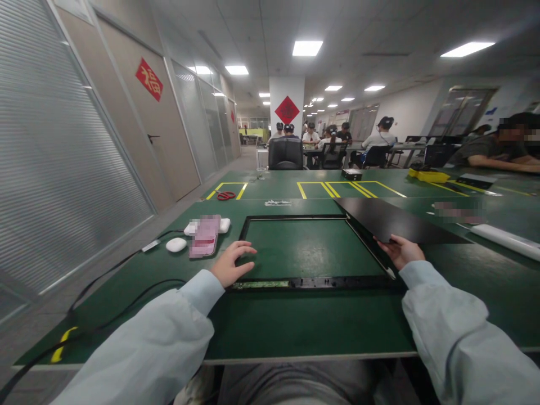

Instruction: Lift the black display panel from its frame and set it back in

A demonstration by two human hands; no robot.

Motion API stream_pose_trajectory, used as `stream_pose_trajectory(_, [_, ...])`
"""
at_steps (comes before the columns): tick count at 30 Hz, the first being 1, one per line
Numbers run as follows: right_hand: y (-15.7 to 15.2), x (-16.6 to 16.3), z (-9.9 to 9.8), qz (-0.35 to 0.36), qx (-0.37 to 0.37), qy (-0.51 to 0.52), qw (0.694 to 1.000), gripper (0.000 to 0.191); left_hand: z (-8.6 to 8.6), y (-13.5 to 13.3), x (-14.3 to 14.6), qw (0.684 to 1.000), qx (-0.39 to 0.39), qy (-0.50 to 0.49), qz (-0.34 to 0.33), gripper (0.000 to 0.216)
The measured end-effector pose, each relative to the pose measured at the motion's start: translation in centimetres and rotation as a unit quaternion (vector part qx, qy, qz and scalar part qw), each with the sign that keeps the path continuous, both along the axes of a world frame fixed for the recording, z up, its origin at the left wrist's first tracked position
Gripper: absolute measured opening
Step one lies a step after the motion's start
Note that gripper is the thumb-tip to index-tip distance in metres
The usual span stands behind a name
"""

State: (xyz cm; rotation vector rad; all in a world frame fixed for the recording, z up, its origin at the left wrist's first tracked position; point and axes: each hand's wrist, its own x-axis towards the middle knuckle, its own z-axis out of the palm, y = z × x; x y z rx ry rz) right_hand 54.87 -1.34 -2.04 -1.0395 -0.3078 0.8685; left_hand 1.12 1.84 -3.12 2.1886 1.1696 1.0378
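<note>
A thin black rectangular frame (333,283) lies flat on the green table, with a strip of circuit board (261,285) along its near side. My left hand (233,262) hovers at or touches the frame's left side, fingers apart and nothing held. On the right, my right hand (400,251) grips the near edge of a flat dark panel (396,216). The panel is tilted, with its left corner over the frame's far right corner and the rest reaching out to the right. My right fingertips are partly hidden beneath it.
Left of the frame lie a pink phone (205,239), a white rounded device (176,244) and a black cable (139,251). Red scissors (226,196) are farther back. A white roll (506,241) and yellow tools (429,175) sit right. People (379,135) sit at tables beyond.
</note>
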Motion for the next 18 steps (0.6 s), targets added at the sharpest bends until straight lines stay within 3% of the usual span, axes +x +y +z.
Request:
stream_pose_trajectory(14, [-0.9, -1.2, 1.6, -0.002, -0.065, 0.016, 0.998, 0.02, -0.1, 0.0, 0.0, 1.0, 0.011, 0.013, -0.012, 0.035])
stream_pose_trajectory(18, [-1.2, -1.3, 2.0, 0.037, -0.091, -0.014, 0.995, 0.019, -0.2, 0.2, 0.0, 0.999, 0.018, 0.02, -0.018, 0.033])
